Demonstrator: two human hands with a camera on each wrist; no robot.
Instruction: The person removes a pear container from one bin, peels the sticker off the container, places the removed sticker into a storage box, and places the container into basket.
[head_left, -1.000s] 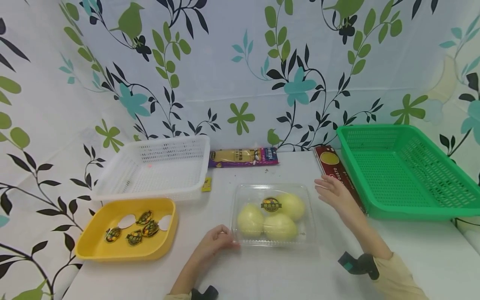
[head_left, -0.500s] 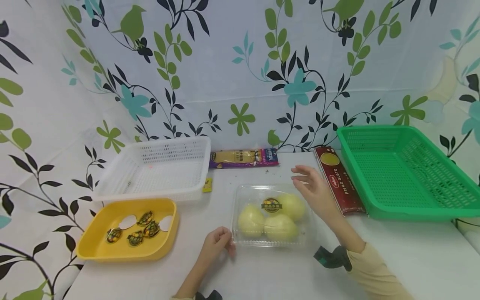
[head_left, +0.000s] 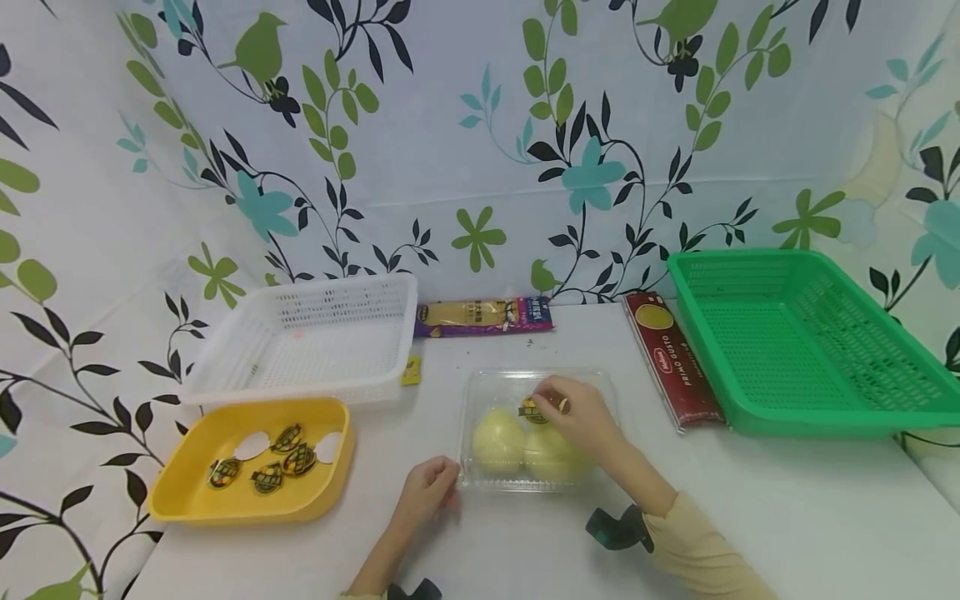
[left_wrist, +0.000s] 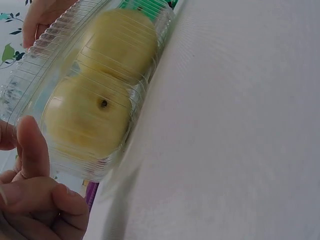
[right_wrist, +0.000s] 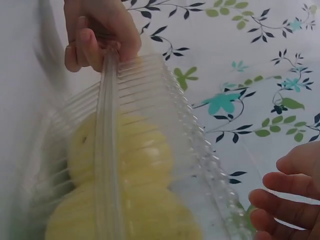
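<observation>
A clear plastic clamshell box (head_left: 486, 392) of pale yellow round fruits (head_left: 498, 437) sits mid-table. A dark round label (head_left: 532, 410) is on its lid. At the near left corner my left hand (head_left: 429, 490) pinches the box's rim between finger and thumb, as the right wrist view also shows. My right hand (head_left: 588, 421) is over the lid at the label, covering part of it and the right-hand fruit. Its fingers (right_wrist: 280, 185) are loosely bent in the right wrist view. The head view does not show whether they touch the label.
Left of the box stands a yellow tray (head_left: 168, 492) holding several labels, with a white basket (head_left: 300, 387) behind. A noodle-like packet (head_left: 483, 317) lies at the back. A dark red packet (head_left: 675, 367) lies beside the green basket (head_left: 840, 417) on the right.
My right hand has moved left from beside the red packet to over the lid's label. My left hand has stayed at the box's near left corner, its fingers drawing in.
</observation>
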